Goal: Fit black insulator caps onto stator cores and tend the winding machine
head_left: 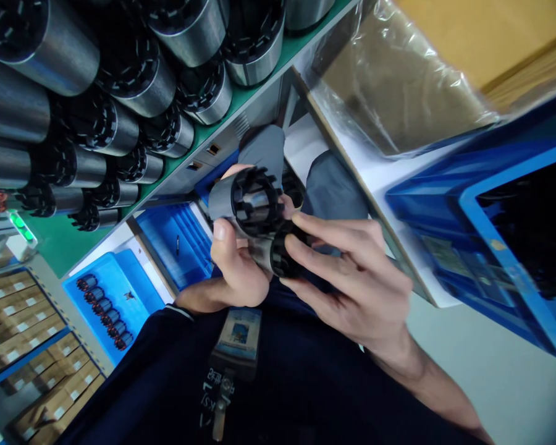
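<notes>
My left hand (241, 272) is wrapped round two stator cores held one beside the other. The upper stator core (222, 198) has a smooth metal shell, and its black toothed end faces right. Just below it, the second stator core (261, 252) shows a short stretch of metal and a black end, partly covered by fingers. My right hand (352, 278) reaches in from the right with bent fingers, its fingertips pressed on that black end. Whether a separate black part lies under those fingertips is hidden.
Rows of similar stator cores (115, 127) stand on a green bench mat (60, 244) at upper left. A blue tray (134, 281) holds several wound stators. Right are a blue crate (467, 185) with dark parts and a plastic-wrapped carton (398, 93). Boxes (23, 309) lie lower left.
</notes>
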The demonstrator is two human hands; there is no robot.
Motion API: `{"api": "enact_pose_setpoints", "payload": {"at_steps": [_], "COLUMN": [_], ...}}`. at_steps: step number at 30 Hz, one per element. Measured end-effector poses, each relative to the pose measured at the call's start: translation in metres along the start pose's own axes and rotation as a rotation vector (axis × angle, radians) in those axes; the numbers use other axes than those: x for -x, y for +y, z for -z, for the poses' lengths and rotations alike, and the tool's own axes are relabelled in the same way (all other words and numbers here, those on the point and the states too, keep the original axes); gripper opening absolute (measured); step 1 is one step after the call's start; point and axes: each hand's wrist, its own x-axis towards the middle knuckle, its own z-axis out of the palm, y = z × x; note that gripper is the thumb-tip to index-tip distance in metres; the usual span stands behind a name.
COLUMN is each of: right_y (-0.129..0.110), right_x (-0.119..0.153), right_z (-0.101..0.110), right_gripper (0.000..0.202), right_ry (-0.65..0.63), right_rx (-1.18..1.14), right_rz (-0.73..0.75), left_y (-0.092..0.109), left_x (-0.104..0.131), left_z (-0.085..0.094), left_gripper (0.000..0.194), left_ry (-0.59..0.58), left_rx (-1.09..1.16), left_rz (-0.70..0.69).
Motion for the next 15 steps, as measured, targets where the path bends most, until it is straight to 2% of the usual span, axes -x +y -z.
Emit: {"api": "enact_pose_setpoints", "payload": {"at_steps": [2,4,7,8,9,11,12,13,15], "right_y": [0.006,0.016,0.033,0.036,0.038,0.034,0.029,0.023,0.011], "right_x": [0.002,0.003,0.005,0.007,0.008,0.009,0.009,0.008,0.004], "right_z": [-0.011,-0.023,-0.030,-0.027,-0.021,-0.004,0.005,0.012,0.020], "right_gripper": [0.081,0.086,0.064,0.059,0.058,0.057,0.056,0.053,0.049], "right_ry": [0.036,0.148,0.333,0.362,0.359,0.266,0.185,0.079,-0.142], "right_rx": [0.033,0.013,-0.067,-0.106,-0.144,-0.158,-0.127,-0.074,0.057], "right_rz": [0.031,0.073,0.093,0.074,0.040,-0.034,-0.054,-0.078,-0.102], "left_y": [0.003,0.005,0.011,0.014,0.017,0.021,0.021,0.019,0.011], "left_x": [0.006,0.014,0.023,0.023,0.021,0.014,0.010,0.006,0.002], "left_z": [0.003,0.008,0.017,0.020,0.023,0.030,0.033,0.036,0.042], "left_gripper": [0.101,0.082,0.037,0.028,0.036,0.060,0.062,0.060,0.040], "left_ry": [-0.019,-0.084,-0.163,-0.183,-0.194,-0.192,-0.179,-0.170,-0.150], "left_rx": [0.059,0.122,0.236,0.262,0.267,0.204,0.152,0.105,0.100], "left_rz": [0.004,0.022,0.015,-0.003,-0.022,-0.042,-0.034,-0.002,0.062]}}
